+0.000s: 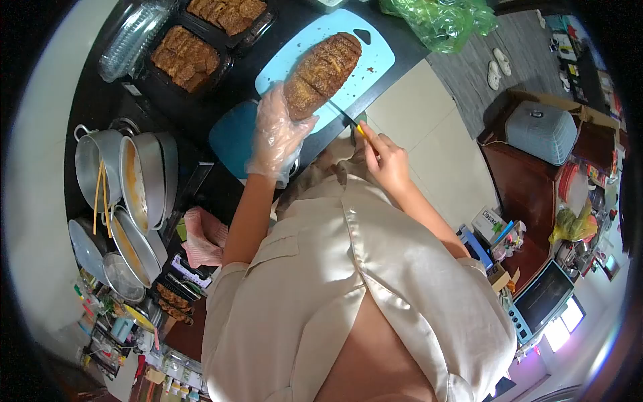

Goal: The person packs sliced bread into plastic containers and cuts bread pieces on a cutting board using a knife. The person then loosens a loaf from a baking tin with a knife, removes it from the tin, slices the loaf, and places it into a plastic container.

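Note:
A brown seed-topped loaf of bread [325, 70] lies on a light blue cutting board [378, 57], with crumbs around it. My left hand [276, 130], in a clear plastic glove, is wrapped round the near end of the loaf. In my bare right hand [386, 161] is a knife [347, 117] with a yellow and black handle. Its blade reaches over the board's edge to the loaf's near end, where a cut line crosses the crust. The blade's tip is hidden by the bread, so how deep it sits I cannot tell.
Black trays of sliced bread [184, 60] stand at the back left beside clear plastic lids [134, 43]. A green plastic bag [442, 20] lies at the counter's far right. Metal pots [100, 157] with chopsticks and a pink cloth [203, 234] are on the left.

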The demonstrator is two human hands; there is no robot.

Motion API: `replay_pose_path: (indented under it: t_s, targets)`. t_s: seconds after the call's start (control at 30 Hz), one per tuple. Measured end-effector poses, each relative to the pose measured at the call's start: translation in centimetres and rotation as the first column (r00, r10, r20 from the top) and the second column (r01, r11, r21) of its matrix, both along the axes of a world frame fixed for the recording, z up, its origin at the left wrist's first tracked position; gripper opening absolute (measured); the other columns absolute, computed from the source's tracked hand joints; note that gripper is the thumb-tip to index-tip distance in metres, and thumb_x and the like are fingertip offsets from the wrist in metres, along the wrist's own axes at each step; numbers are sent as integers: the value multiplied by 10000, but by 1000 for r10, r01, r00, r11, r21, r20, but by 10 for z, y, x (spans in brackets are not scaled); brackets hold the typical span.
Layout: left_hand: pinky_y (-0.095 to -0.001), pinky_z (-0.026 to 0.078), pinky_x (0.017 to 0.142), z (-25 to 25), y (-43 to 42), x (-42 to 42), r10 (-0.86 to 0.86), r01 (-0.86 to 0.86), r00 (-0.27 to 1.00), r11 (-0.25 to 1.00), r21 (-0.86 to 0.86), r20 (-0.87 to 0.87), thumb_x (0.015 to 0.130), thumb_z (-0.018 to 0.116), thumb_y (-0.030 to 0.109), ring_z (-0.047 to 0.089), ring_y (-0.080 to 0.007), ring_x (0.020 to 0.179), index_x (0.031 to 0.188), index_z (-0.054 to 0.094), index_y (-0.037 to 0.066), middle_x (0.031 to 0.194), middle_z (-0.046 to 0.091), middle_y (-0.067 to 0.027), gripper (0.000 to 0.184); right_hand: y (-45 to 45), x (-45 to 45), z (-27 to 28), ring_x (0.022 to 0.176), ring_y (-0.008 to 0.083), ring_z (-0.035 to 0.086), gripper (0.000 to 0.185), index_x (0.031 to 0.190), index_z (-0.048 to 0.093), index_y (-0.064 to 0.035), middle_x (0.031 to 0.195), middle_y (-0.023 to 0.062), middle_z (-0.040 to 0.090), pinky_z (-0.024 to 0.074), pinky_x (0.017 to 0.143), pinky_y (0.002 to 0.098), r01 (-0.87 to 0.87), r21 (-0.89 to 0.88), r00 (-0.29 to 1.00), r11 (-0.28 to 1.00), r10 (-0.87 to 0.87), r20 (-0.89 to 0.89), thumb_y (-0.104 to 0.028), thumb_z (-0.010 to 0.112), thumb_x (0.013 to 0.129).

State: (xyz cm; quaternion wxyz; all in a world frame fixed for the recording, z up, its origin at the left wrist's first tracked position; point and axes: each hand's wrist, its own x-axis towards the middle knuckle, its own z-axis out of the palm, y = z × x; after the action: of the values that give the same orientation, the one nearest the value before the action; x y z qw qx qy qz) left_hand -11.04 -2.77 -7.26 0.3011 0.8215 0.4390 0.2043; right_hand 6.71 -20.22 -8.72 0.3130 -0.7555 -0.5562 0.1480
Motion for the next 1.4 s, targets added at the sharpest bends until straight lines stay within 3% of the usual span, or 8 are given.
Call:
replay_pose_path:
  t_s: [0.17,0.23,0.47,0.63,0.87,1.17,1.23,1.4]
  targets:
    - [-480,436,970,-4,-1,1,9,-9,1000,1000,8,-9,746,805,273,528,-413,1138,1314,438,-7,1208,545,-238,732,30,-21,10,522,252,590,447,1292,626,-183,697,82,622,503,504,369,-53,65,997,996,50,57,-68,642,860]
    - [-473,443,959,0,1,3,-16,16,1000,1000,-12,4,760,793,260,537,-413,1117,1309,448,-4,1184,554,-235,701,35,-23,7,605,271,603,487,1323,590,-159,737,74,618,514,537,395,-87,-70,990,994,94,104,-103,634,842]
    - [-481,444,929,-24,2,5,24,-25,1000,996,82,8,695,797,200,531,-408,1081,1211,505,-16,1134,559,-235,632,97,-43,-8,542,298,605,494,1358,560,-187,703,95,601,518,518,417,-78,-39,983,996,84,161,-120,615,871]
    - [-483,456,900,-11,6,6,15,-15,1000,1000,17,26,678,793,193,547,-407,1025,1167,525,-25,1073,580,-226,599,60,-30,6,544,308,605,553,1387,532,-193,731,103,608,526,533,420,-94,-105,986,990,107,126,-110,625,848]
    - [-484,457,902,-21,7,3,10,-10,1000,997,72,2,681,787,217,544,-413,1042,1170,535,-21,1073,582,-234,599,71,-37,6,579,320,632,547,1384,512,-106,798,142,630,534,541,426,-111,-203,982,973,139,127,-132,623,849]
    - [-487,449,900,-20,7,6,15,-18,999,994,104,28,669,793,212,552,-417,1009,1144,545,-13,1039,586,-226,581,74,-43,-12,565,273,628,580,1407,503,-137,766,102,621,519,552,423,-82,-101,981,991,99,167,-121,631,842]
    - [-485,450,899,-15,6,6,22,-24,1000,997,78,20,678,791,208,553,-414,1008,1128,553,-18,1040,590,-219,557,48,-34,-2,574,347,609,513,1384,527,-156,743,119,606,523,549,442,-77,-144,986,987,97,137,-111,604,879]
    - [-484,450,899,-15,3,8,12,-13,1000,996,84,19,683,794,214,551,-406,1020,1119,557,-22,1040,596,-208,550,71,-43,-17,594,341,618,578,1421,482,-190,791,128,615,526,556,441,-68,-86,993,994,76,92,-107,607,862]
